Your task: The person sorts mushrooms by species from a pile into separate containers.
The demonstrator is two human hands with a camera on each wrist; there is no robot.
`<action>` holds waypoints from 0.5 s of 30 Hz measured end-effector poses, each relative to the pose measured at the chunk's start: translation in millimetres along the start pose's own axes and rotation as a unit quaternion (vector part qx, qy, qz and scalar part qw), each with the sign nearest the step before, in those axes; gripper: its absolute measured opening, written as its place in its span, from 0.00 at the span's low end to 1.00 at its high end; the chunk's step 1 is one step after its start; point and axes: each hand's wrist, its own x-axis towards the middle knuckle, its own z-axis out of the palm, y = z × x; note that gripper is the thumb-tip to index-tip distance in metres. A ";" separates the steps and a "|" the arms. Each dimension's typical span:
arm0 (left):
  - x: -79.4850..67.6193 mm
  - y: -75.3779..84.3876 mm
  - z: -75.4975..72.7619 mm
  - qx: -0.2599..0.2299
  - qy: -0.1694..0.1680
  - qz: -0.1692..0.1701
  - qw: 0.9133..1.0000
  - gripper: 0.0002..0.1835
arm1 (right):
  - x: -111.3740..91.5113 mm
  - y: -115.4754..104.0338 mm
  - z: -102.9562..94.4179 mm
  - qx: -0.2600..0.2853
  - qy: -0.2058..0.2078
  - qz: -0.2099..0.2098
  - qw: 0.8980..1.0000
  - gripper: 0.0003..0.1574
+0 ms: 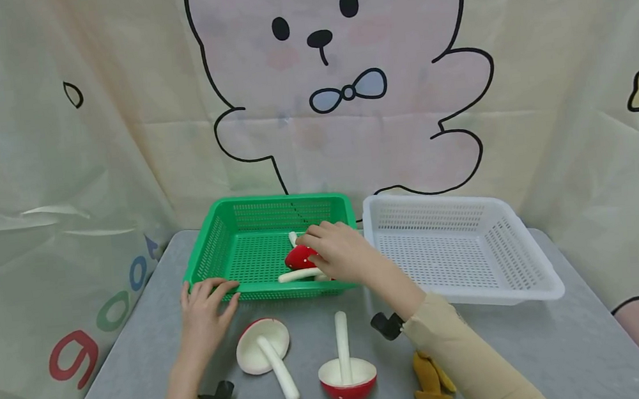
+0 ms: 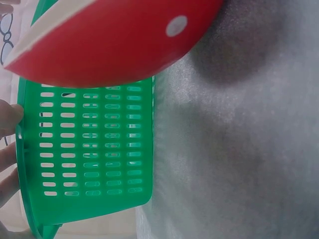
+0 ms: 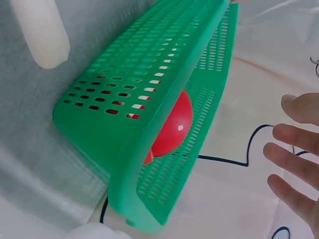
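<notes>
My left hand (image 1: 206, 313) rests at the front left corner of the green basket (image 1: 273, 290), fingertips on its rim. Spread above the basket's right end is my right hand (image 1: 339, 252); the right wrist view shows its fingers (image 3: 294, 164) apart with nothing between them. Below it, red-capped toy mushrooms (image 1: 300, 257) with white dots lie in the basket, partly hidden by the hand. Two more stand outside on the table: one toy mushroom (image 1: 262, 346) tilts with its stem toward me, the other toy mushroom (image 1: 349, 389) has its cap down and stem up.
Right of the green basket stands a white basket (image 1: 528, 295). Brown toy mushrooms (image 1: 430, 385) lie near the right forearm on the grey table (image 1: 593, 340). A printed curtain (image 1: 343, 146) hangs behind the baskets.
</notes>
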 end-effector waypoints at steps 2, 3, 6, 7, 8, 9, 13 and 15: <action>-0.4 -0.1 0.1 0.001 0.003 0.002 1.000 0.13 | -3.5 -3.4 -1.7 -0.010 0.007 -0.008 1.000 0.19; -0.7 0.0 0.2 0.000 0.004 0.002 1.000 0.13 | -5.3 -5.1 -2.2 -0.012 0.011 -0.012 1.000 0.19; -0.9 0.1 0.0 0.000 0.005 0.003 1.000 0.13 | -11.5 -10.0 -4.3 -0.023 0.019 -0.017 0.999 0.19; -0.9 0.1 0.1 0.000 0.005 0.003 1.000 0.13 | -13.9 -11.8 -5.1 -0.025 0.021 -0.017 0.999 0.18; -0.9 0.1 0.0 0.000 0.003 0.002 1.000 0.13 | -16.4 -13.7 -6.1 -0.026 0.021 -0.017 0.999 0.19; -0.9 0.2 0.0 0.001 0.001 0.001 1.000 0.13 | -19.0 -15.6 -6.8 -0.026 0.022 -0.017 0.999 0.19; -0.6 0.6 0.0 0.002 -0.004 -0.001 1.000 0.13 | -29.9 -23.2 -8.3 -0.020 0.023 -0.013 0.999 0.22; -0.5 0.6 0.1 0.001 -0.004 -0.002 1.000 0.13 | -35.8 -26.6 -7.9 -0.016 0.028 -0.009 0.999 0.23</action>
